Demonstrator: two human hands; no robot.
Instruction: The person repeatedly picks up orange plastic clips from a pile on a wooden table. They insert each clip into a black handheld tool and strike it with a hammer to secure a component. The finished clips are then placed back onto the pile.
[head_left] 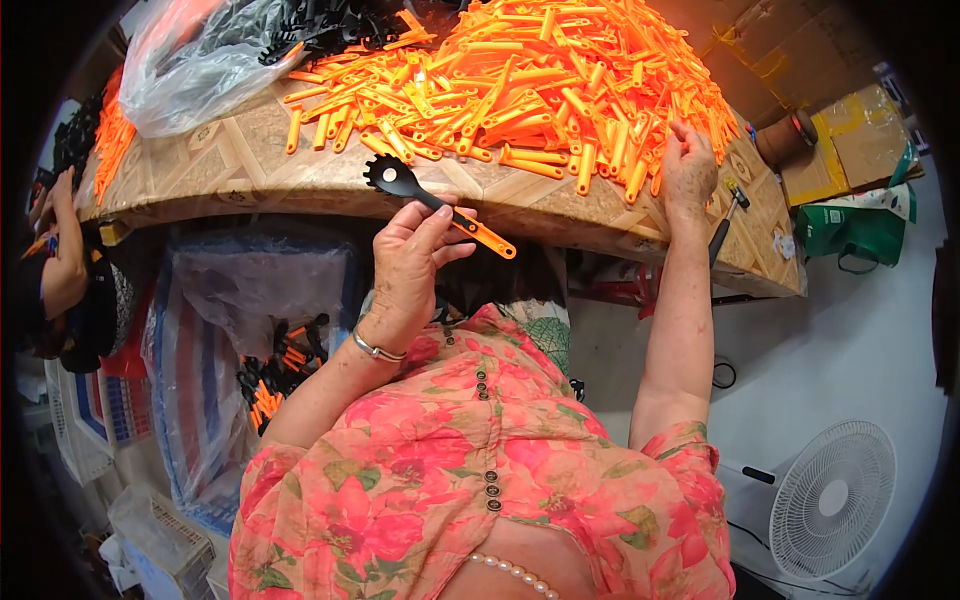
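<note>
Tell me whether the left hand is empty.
No: the left hand holds a black pasta spoon with an orange handle over the table edge.

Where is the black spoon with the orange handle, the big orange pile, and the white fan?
black spoon (395,178), head view, on its black forked head.
orange pile (540,70), head view, on the middle of the heap of handles.
white fan (832,500), head view, on its round grille.

Left hand (408,262) raised at chest height, wrist bent, fingers curled shut in a grip, thumb up and pinching on top, bracelet at the wrist. Right arm stretched forward, forearm near straight, elbow low. Right hand (688,172) palm down, fingers curled loosely, reaching ahead. Both forearms bare.
</note>
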